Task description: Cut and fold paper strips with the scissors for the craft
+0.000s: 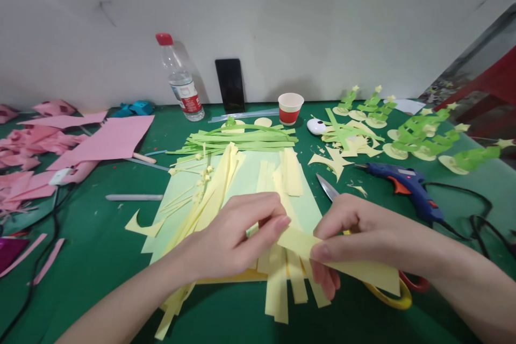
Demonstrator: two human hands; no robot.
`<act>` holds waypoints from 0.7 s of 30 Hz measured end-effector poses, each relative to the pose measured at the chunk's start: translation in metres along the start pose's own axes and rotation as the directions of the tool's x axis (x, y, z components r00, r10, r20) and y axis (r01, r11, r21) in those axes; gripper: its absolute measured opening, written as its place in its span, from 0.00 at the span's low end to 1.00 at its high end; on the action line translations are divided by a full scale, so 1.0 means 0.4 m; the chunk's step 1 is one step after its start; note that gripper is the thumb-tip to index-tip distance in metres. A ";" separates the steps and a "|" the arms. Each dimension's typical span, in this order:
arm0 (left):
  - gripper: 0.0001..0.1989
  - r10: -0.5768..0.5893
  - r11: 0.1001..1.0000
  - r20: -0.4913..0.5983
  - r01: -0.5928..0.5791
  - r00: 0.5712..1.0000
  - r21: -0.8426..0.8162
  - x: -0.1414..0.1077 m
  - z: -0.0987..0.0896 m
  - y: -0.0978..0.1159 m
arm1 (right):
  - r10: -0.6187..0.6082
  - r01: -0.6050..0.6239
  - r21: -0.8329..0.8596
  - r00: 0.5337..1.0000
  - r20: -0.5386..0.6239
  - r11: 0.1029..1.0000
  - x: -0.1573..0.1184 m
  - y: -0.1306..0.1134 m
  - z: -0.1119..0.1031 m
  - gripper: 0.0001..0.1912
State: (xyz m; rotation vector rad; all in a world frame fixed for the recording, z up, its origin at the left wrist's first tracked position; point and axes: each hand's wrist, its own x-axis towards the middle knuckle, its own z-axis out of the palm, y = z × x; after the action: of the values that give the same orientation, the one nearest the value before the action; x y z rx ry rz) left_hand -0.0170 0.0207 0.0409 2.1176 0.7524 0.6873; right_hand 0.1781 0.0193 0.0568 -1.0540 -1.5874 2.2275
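Between my two hands a pale yellow paper strip (296,243) is stretched. My left hand (237,234) pinches its left end between thumb and fingers. Farther along, my right hand (342,242) grips the same strip, and its tail sticks out below my right palm. Under the hands lie more yellow paper strips (276,285) on light green paper sheets (248,177). A pair of scissors (327,188) lies partly hidden beneath my right hand, its yellow and red handles showing below the wrist. Thin yellow strips with small paper stars (205,177) rest left of my left hand.
A blue glue gun (407,185) with a black cord lies at right, near several green paper spirals (423,131) with stars. At the back stand a water bottle (183,83), a phone (230,86) and a paper cup (290,108). Pink paper (107,140) covers the left side.
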 end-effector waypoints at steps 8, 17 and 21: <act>0.12 0.010 0.996 -0.149 -0.022 0.989 -0.083 -0.007 0.009 0.004 | -0.032 0.035 0.086 0.999 -0.038 0.996 0.003 0.005 0.002 0.08; 0.11 0.032 0.997 -0.113 -0.025 0.993 0.069 -0.002 0.002 0.002 | -0.028 0.034 0.063 0.996 -0.084 0.997 -0.002 -0.001 -0.002 0.08; 0.11 0.044 0.989 -0.113 -0.028 0.993 0.143 -0.003 0.000 0.003 | -0.027 0.033 0.054 0.995 -0.096 0.998 0.002 0.001 -0.002 0.08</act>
State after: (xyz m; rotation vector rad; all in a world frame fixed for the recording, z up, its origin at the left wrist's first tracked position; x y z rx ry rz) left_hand -0.0173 0.0192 0.0417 2.2394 0.8500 0.8030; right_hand 0.1780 0.0201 0.0558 -1.0962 -1.4842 2.1549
